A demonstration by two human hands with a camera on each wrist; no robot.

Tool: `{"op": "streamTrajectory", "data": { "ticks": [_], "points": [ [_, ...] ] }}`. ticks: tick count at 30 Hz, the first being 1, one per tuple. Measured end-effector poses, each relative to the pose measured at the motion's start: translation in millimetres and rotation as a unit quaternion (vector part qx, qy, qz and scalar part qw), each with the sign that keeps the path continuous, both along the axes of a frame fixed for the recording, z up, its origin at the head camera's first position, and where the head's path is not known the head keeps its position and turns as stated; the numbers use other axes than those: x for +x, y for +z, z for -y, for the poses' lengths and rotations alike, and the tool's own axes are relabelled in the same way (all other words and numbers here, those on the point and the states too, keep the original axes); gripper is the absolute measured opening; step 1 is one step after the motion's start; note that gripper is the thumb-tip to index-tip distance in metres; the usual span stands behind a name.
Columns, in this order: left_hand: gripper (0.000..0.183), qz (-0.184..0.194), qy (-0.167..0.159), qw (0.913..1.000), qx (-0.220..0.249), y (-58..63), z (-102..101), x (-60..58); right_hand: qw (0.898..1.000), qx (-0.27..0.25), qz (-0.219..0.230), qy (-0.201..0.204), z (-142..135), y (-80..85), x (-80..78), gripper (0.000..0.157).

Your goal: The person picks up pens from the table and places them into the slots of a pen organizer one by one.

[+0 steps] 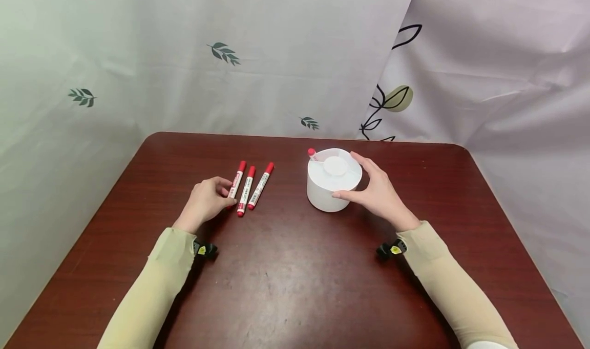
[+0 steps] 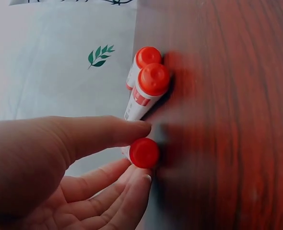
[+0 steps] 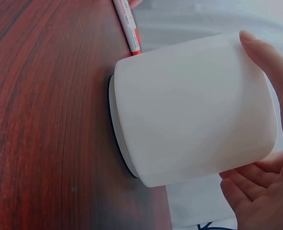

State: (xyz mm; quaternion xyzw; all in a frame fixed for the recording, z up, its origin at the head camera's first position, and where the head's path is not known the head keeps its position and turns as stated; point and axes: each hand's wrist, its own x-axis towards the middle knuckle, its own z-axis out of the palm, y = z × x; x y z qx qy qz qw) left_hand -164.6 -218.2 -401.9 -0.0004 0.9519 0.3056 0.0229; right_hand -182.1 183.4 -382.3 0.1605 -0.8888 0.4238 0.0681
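Three white markers with red caps and ends lie on the table at left of centre in the head view. My left hand (image 1: 205,201) pinches the leftmost marker (image 1: 237,180) near its lower end, thumb on one side and fingers on the other. Beside it lie the middle marker (image 1: 247,190) and the right marker (image 1: 260,186), apart from my hand. My right hand (image 1: 381,193) grips the side of a round white pen holder (image 1: 323,198) standing on the table. Another red-ended marker (image 1: 312,153) stands in its back left compartment.
The dark red-brown wooden table (image 1: 286,272) ends at a rounded far edge. Behind it hangs a pale curtain (image 1: 286,57) with leaf prints. A black wrist camera (image 1: 206,249) is strapped at the left wrist, another black camera (image 1: 391,249) at the right.
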Motion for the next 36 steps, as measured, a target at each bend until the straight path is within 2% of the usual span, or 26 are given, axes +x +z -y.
{"op": "streamTrajectory", "data": {
  "ticks": [6, 13, 17, 24, 30, 36],
  "points": [
    [0.039, -0.010, 0.011, 0.9999, -0.004, -0.9, -1, 1.3, 1.000, 0.000, 0.000, 0.002, 0, -1.2, -0.1, 0.101],
    [0.031, -0.046, 0.028, 0.9985, 0.002, 1.6, 0, 1.5, 1.000, 0.000, 0.001, 0.001, 0, -1.6, -0.2, 0.101],
    [0.029, -0.064, 0.029, 0.9974, 0.014, 5.3, 0, 1.4, 1.000, 0.001, 0.002, 0.003, 0, -1.4, -0.5, 0.101],
    [0.029, -0.071, 0.023, 0.9958, 0.053, 10.9, -3, -0.1, 1.000, -0.001, -0.006, 0.006, -1, -1.7, -1.8, 0.100],
    [0.028, -0.119, 0.008, 0.9876, 0.101, 16.4, -10, -0.5, 1.000, -0.002, -0.011, 0.006, -1, -2.2, -2.5, 0.099],
    [0.028, -0.159, 0.003, 0.9797, 0.122, 21.7, -17, 0.2, 1.000, -0.003, -0.010, 0.007, -1, -1.4, -2.6, 0.099]
  ]
}}
